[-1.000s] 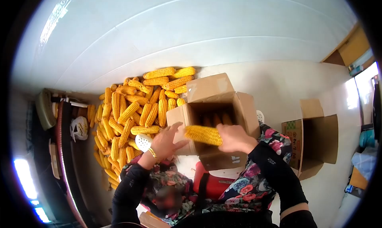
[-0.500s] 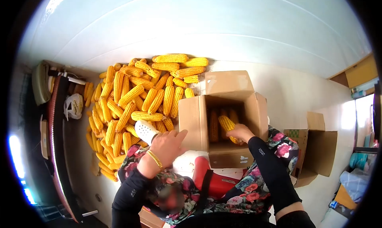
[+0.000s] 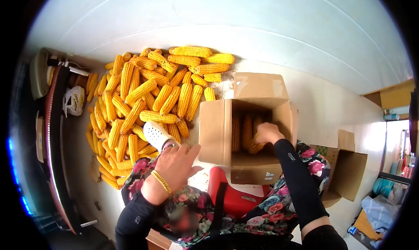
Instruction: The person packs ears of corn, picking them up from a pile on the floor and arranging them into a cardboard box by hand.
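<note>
My right hand reaches into an open cardboard box, its fingers curled on a yellow corn cob low inside. More corn cobs lie beside it in the box, partly in shadow. My left hand hovers over my lap near the white clog, fingers apart and holding nothing. A gold bracelet circles that wrist. To the left of the box spreads a large heap of corn cobs on the floor.
A second open cardboard box stands at the right. Something red shows between my legs. A white plastic bag hangs by the dark furniture on the left. A pale wall runs behind the heap.
My right hand has moved slightly up in the view, and the corn cob it held now sits lower among the others in the box. My left hand stays spread. The view has shifted a little.
</note>
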A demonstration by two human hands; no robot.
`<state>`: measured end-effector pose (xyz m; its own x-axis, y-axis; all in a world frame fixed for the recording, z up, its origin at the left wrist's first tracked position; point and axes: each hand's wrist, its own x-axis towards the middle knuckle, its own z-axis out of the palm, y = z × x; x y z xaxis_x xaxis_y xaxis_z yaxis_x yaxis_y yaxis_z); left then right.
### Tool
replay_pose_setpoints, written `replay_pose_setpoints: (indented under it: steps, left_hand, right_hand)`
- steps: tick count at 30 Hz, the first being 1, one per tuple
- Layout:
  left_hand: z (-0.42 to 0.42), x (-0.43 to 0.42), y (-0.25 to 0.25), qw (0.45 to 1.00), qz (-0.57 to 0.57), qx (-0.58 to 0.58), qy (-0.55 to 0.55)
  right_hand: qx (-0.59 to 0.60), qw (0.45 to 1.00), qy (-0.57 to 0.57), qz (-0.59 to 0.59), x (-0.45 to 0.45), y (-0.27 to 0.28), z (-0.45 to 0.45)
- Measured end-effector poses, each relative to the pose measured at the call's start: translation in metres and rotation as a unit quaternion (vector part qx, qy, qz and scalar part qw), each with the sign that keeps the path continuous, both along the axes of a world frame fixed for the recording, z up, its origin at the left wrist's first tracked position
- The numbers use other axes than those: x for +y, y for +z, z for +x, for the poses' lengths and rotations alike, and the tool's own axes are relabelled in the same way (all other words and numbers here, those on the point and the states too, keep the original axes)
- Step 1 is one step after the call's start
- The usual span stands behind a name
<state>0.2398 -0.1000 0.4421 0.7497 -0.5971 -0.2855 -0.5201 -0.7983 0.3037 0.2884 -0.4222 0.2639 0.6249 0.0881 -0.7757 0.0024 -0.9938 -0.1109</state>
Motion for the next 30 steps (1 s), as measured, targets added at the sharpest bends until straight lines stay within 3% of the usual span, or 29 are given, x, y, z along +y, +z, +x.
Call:
replay_pose_setpoints:
  steps: [2, 7, 9, 10, 13, 14, 16, 19, 25, 27, 30]
  left_hand:
    - [0.004, -0.003, 0.005, 1.0, 0.011, 0.023, 0.015]
    - [0.008, -0.006, 0.003, 0.999, 0.021, 0.033, 0.008]
    - [0.011, -0.01, 0.004, 0.998, 0.039, 0.05, 0.003]
    - [0.012, -0.011, 0.003, 0.998, 0.039, 0.053, -0.001]
    - [0.013, -0.012, 0.001, 0.997, 0.052, 0.059, 0.002]
    - [0.014, -0.012, -0.001, 0.998, 0.039, 0.048, -0.001]
    - [0.016, -0.012, -0.003, 0.999, 0.026, 0.036, -0.004]
    - [0.017, -0.012, -0.004, 0.998, 0.047, 0.048, 0.002]
    - [0.013, -0.011, -0.008, 0.999, 0.024, 0.032, -0.004]
    - [0.015, -0.012, -0.007, 0.999, 0.036, 0.034, -0.006]
    - [0.018, -0.009, -0.014, 0.997, 0.078, 0.012, 0.015]
  right_hand:
    - [0.045, 0.999, -0.014, -0.002, 0.007, -0.013, 0.011]
    - [0.026, 0.999, -0.024, 0.015, 0.013, -0.053, 0.013]
    - [-0.022, 0.983, -0.174, 0.05, 0.009, -0.099, 0.01]
    - [-0.019, 0.983, -0.177, 0.049, 0.007, -0.111, 0.003]
    - [-0.186, 0.911, -0.323, 0.176, 0.0, -0.159, -0.015]
    - [-0.128, 0.951, -0.246, 0.138, -0.005, -0.189, -0.018]
    - [-0.068, 0.979, -0.166, 0.097, -0.006, -0.199, -0.024]
    - [-0.023, 0.986, -0.072, 0.15, 0.001, -0.199, -0.038]
    - [-0.027, 0.99, -0.079, 0.11, 0.019, -0.13, -0.039]
    - [0.067, 0.992, -0.038, 0.099, 0.024, -0.112, -0.045]
    - [0.053, 0.994, 0.003, 0.095, 0.027, -0.106, -0.049]
